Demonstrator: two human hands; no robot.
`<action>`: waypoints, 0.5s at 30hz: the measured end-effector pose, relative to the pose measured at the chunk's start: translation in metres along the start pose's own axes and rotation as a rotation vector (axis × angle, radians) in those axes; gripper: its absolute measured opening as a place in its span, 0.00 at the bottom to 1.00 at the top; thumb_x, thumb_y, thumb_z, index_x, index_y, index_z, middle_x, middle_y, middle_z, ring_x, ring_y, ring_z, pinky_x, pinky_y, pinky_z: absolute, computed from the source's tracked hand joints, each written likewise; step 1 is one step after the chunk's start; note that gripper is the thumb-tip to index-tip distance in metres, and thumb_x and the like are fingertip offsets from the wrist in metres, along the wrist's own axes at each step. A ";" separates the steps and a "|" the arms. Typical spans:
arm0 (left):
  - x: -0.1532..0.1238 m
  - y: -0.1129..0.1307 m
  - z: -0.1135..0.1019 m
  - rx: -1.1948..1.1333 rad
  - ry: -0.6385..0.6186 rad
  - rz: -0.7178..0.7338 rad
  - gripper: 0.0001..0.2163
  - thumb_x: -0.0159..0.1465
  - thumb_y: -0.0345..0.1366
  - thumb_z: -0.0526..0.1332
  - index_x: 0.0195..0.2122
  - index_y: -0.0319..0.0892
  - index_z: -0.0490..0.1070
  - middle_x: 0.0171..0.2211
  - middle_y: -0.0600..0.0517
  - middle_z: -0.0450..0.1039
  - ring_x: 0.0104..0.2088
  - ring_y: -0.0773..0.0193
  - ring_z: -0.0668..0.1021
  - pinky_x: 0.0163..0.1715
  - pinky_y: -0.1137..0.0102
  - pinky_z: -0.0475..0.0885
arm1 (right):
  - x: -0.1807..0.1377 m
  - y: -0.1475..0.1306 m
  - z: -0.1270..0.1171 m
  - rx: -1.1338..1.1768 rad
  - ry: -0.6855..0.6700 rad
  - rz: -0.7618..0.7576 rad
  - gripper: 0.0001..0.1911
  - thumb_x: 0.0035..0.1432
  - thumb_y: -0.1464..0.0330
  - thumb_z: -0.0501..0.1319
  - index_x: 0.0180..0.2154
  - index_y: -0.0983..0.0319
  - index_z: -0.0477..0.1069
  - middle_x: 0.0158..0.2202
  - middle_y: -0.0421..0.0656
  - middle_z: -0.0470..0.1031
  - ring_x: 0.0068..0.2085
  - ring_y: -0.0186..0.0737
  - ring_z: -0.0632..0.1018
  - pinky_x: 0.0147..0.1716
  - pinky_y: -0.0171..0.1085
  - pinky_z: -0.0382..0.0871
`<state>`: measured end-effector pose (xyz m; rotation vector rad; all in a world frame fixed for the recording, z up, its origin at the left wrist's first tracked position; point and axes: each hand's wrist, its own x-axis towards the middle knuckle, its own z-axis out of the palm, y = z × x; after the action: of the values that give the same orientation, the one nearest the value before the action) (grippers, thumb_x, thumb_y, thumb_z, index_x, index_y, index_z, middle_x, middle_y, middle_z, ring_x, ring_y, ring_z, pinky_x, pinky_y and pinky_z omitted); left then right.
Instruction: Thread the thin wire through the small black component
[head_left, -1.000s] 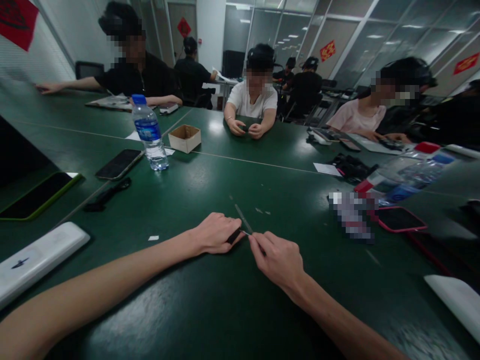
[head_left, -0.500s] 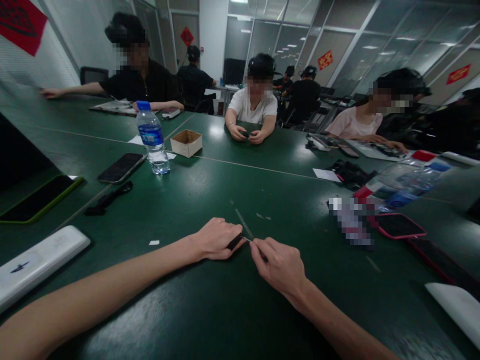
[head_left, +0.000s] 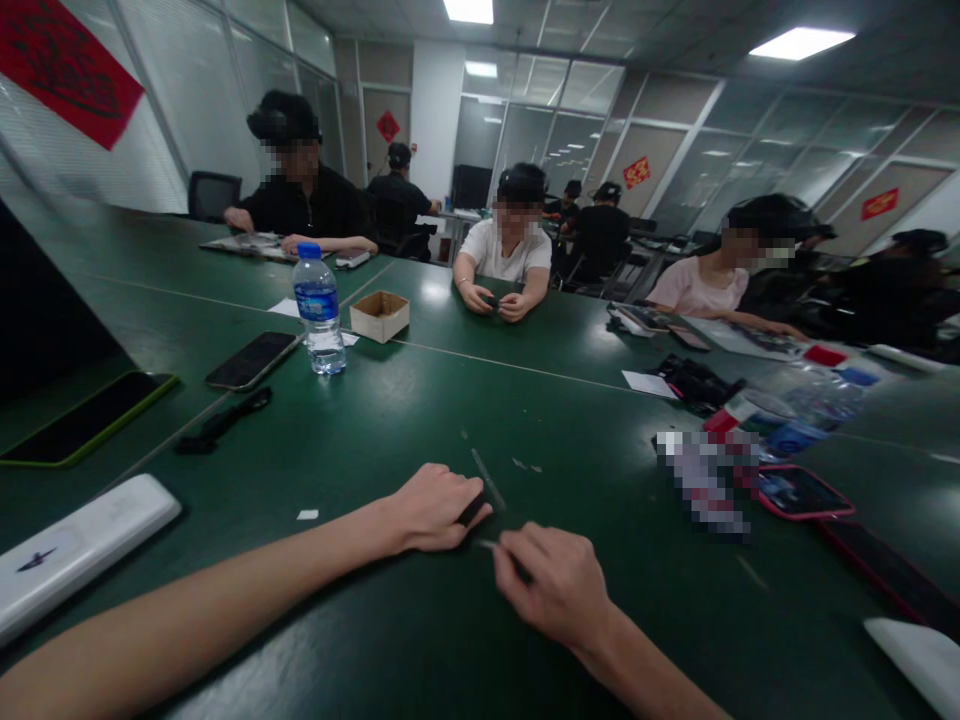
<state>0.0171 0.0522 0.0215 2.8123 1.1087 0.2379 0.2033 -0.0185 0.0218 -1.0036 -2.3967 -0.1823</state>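
My left hand [head_left: 433, 508] rests on the green table [head_left: 420, 400], fingers curled around a small black object [head_left: 471, 512] pinned under the fingertips. My right hand [head_left: 553, 588] sits just right of it, pinched on a thin pointed tool [head_left: 489, 546] whose tip points at the black object. A slim grey strip [head_left: 487, 480] lies on the table just beyond both hands, with a few tiny scraps [head_left: 525, 465] beside it.
A water bottle [head_left: 319, 310], a small cardboard box [head_left: 380, 315], a black phone [head_left: 253, 360] and a black strap [head_left: 222, 422] lie far left. A white case [head_left: 75, 545] is near left. A pink-cased phone [head_left: 801, 493] and bottles [head_left: 795, 410] are right. Several people sit around the table.
The camera has tilted upward, so everything sits lower in the picture. My right hand has pulled back a little from the left hand, opening a small gap between the tool tip and the black object.
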 end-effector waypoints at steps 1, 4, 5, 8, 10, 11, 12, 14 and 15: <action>0.002 -0.001 0.001 0.014 -0.009 -0.027 0.14 0.68 0.44 0.46 0.35 0.41 0.64 0.30 0.47 0.75 0.29 0.57 0.78 0.31 0.66 0.70 | -0.001 -0.013 0.002 0.027 0.029 -0.102 0.14 0.58 0.67 0.53 0.23 0.62 0.69 0.19 0.38 0.66 0.20 0.29 0.63 0.21 0.33 0.51; 0.007 -0.001 0.004 0.033 -0.025 -0.054 0.14 0.68 0.44 0.46 0.36 0.41 0.65 0.30 0.47 0.76 0.29 0.56 0.79 0.29 0.65 0.70 | -0.005 -0.045 0.008 0.113 0.092 -0.356 0.13 0.55 0.63 0.54 0.22 0.60 0.67 0.17 0.36 0.62 0.19 0.30 0.60 0.20 0.34 0.47; 0.007 -0.001 0.005 0.034 -0.024 -0.053 0.14 0.68 0.44 0.47 0.36 0.41 0.65 0.30 0.47 0.76 0.29 0.56 0.79 0.29 0.65 0.70 | -0.005 -0.049 0.009 0.111 0.094 -0.361 0.12 0.55 0.63 0.54 0.22 0.60 0.66 0.17 0.36 0.62 0.19 0.30 0.60 0.20 0.34 0.46; 0.006 0.001 0.005 0.044 -0.013 -0.057 0.13 0.68 0.43 0.47 0.35 0.41 0.65 0.30 0.46 0.76 0.30 0.55 0.79 0.29 0.65 0.70 | -0.001 -0.030 0.006 0.013 0.024 -0.187 0.12 0.56 0.66 0.53 0.23 0.61 0.68 0.20 0.38 0.66 0.21 0.30 0.62 0.22 0.34 0.50; 0.005 0.003 0.003 0.051 -0.010 -0.045 0.12 0.67 0.42 0.48 0.35 0.41 0.65 0.31 0.46 0.76 0.30 0.54 0.79 0.29 0.64 0.71 | 0.003 -0.002 0.001 -0.071 -0.044 -0.057 0.14 0.59 0.66 0.51 0.25 0.61 0.69 0.22 0.40 0.68 0.22 0.30 0.65 0.24 0.33 0.52; 0.005 0.004 0.002 0.052 -0.010 -0.038 0.12 0.67 0.42 0.48 0.35 0.41 0.65 0.31 0.46 0.76 0.30 0.54 0.79 0.29 0.64 0.71 | 0.005 0.011 -0.001 -0.114 -0.066 0.024 0.15 0.61 0.66 0.51 0.26 0.62 0.71 0.23 0.40 0.69 0.22 0.29 0.66 0.24 0.32 0.53; 0.004 0.004 0.001 0.052 -0.008 -0.034 0.12 0.67 0.42 0.48 0.35 0.41 0.65 0.30 0.46 0.76 0.29 0.54 0.79 0.29 0.64 0.71 | 0.006 0.023 -0.003 -0.140 -0.087 0.090 0.16 0.63 0.66 0.49 0.28 0.62 0.71 0.23 0.40 0.69 0.23 0.29 0.67 0.24 0.31 0.53; 0.004 0.005 -0.001 0.048 0.000 -0.025 0.12 0.67 0.42 0.48 0.35 0.41 0.65 0.30 0.47 0.76 0.29 0.54 0.79 0.29 0.64 0.71 | 0.006 0.036 -0.003 -0.174 -0.120 0.153 0.17 0.64 0.65 0.48 0.30 0.62 0.72 0.24 0.40 0.70 0.23 0.29 0.68 0.23 0.31 0.53; 0.004 0.005 -0.002 0.044 0.003 -0.020 0.11 0.67 0.42 0.49 0.35 0.41 0.65 0.30 0.47 0.76 0.29 0.54 0.79 0.29 0.64 0.71 | 0.005 0.038 -0.002 -0.181 -0.134 0.157 0.18 0.64 0.64 0.48 0.30 0.62 0.72 0.24 0.40 0.70 0.22 0.29 0.68 0.23 0.31 0.53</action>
<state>0.0232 0.0515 0.0245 2.8384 1.1560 0.2190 0.2270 0.0111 0.0230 -1.3205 -2.4400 -0.2874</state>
